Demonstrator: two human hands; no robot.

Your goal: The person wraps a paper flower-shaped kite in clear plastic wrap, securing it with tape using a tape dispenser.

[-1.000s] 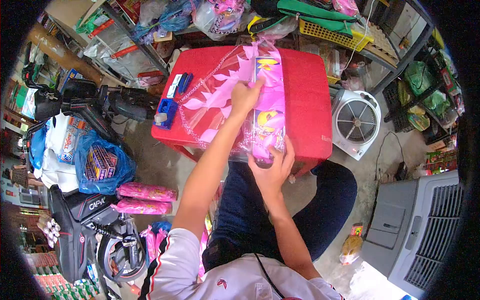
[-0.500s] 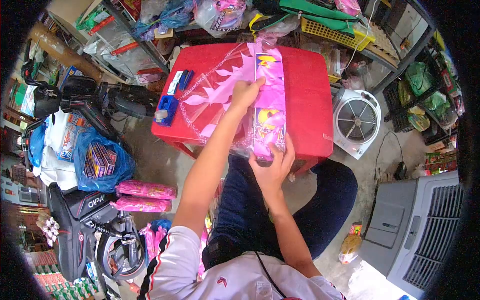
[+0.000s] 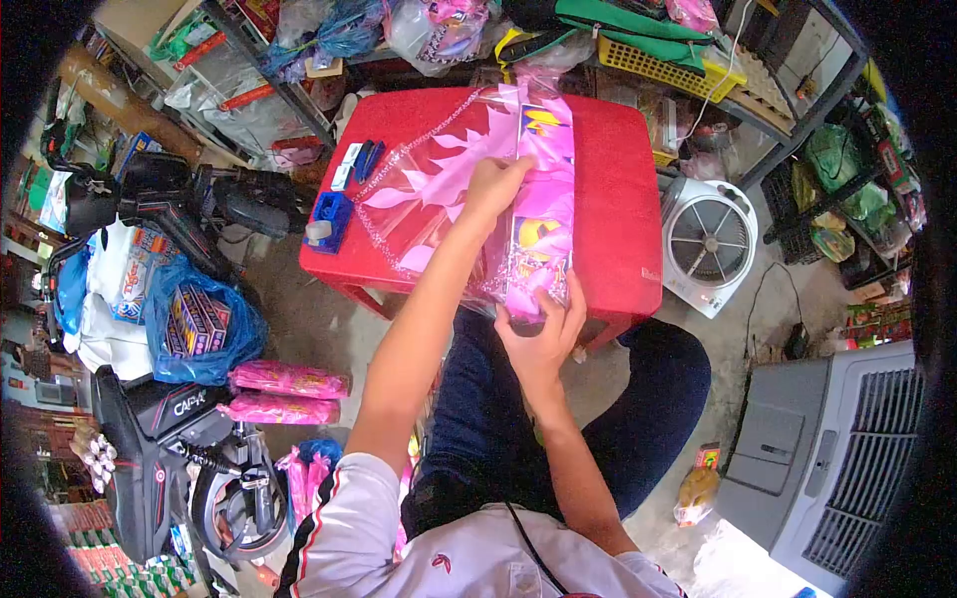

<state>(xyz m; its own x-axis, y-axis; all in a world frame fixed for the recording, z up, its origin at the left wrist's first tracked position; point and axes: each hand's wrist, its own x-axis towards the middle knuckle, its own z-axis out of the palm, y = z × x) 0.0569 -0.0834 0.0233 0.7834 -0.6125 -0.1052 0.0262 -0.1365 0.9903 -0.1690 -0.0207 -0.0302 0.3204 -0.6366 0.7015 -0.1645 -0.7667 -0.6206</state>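
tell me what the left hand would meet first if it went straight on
Likely the pink pack: the left hand rests against it, pointing toward the far edge of the red table. Depth unclear.

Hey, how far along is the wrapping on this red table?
Likely done: two pink wrapped rolls lie on the floor. In hand: the left hand holds the pink-printed clear sheet over the pink-and-yellow pack; the right hand grips the pack's near end. Left: most of the sheet lies spread open on the red table, and the blue tape dispenser sits untouched.
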